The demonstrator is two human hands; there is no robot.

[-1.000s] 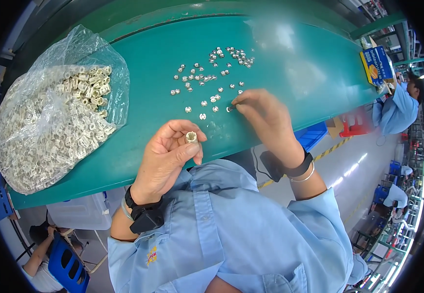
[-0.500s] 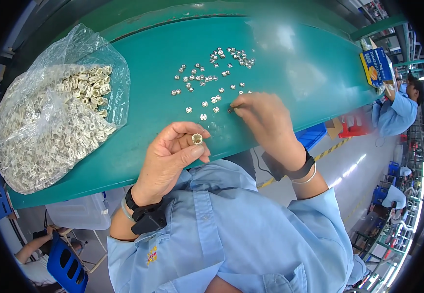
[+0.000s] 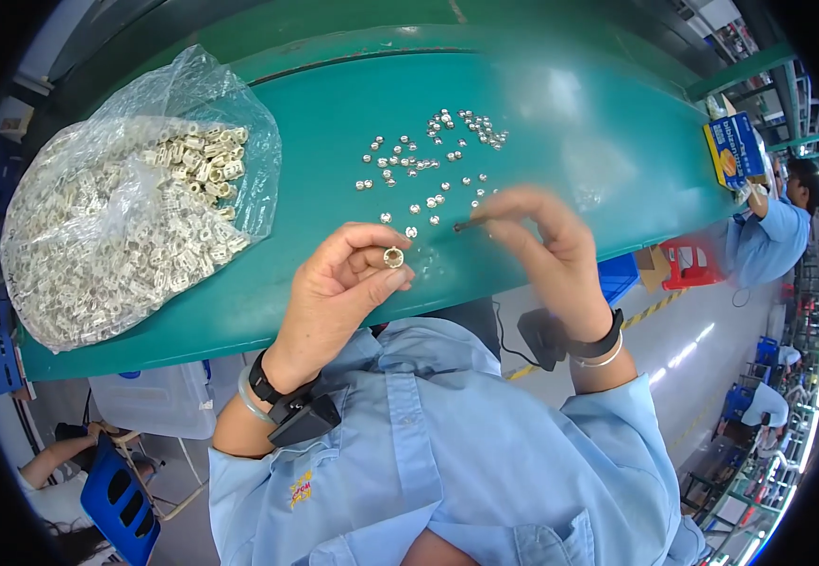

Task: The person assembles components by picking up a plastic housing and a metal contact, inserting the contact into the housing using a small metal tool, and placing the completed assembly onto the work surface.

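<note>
Holding in both hands: cream tubular part (image 3: 392,258) gripped by left hand (image 3: 339,283), slim dark piece (image 3: 467,224) pinched by right hand (image 3: 555,253).
Part held at left hand's 2 o'clock, round opening shown; dark piece at right hand's 9 o'clock, slightly blurred. Small silver pieces (image 3: 410,161) scattered at left hand's 1 o'clock on green table (image 3: 607,123); clear bag (image 3: 126,236) of cream parts set around 9 o'clock.
</note>
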